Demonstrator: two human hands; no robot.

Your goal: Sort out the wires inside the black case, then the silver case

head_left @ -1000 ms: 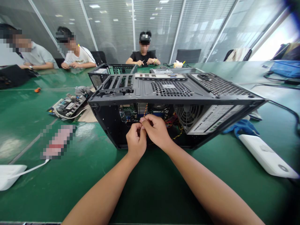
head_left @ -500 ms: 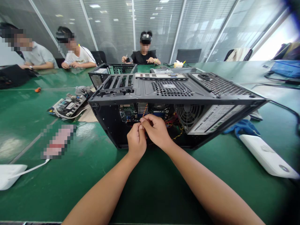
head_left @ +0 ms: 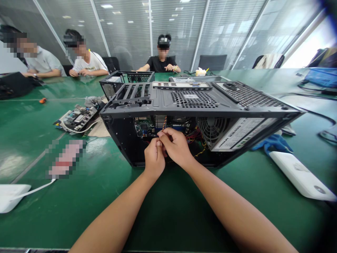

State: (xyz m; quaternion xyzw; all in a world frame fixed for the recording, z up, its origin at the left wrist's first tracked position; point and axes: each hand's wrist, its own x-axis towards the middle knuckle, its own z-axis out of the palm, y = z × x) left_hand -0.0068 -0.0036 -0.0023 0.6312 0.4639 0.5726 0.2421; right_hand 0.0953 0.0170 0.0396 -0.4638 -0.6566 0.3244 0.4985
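Observation:
A black computer case [head_left: 160,109] lies before me with its open side facing my hands. Inside it show a green motherboard [head_left: 143,126], a power supply [head_left: 237,135] with a round fan grille, and tangled coloured wires [head_left: 195,135]. A twisted red, black and yellow cable [head_left: 164,122] runs down from the motherboard area into my fingers. My right hand [head_left: 175,142] pinches this cable at the case opening. Against it, my left hand [head_left: 154,156] is closed, thumb against curled fingers; the cable's lower end is hidden between the two hands.
On the left lie a loose circuit board [head_left: 79,117], a blurred pink object [head_left: 67,158] on a white cable, and a white box [head_left: 12,198]. To the right are a blue glove [head_left: 276,144] and a white power bank [head_left: 302,175]. Several people sit across the green table [head_left: 110,196].
My hands stay almost in place at the cable, with only a slight shift of the fingers. Across the table, the person in black has lowered one hand behind the case.

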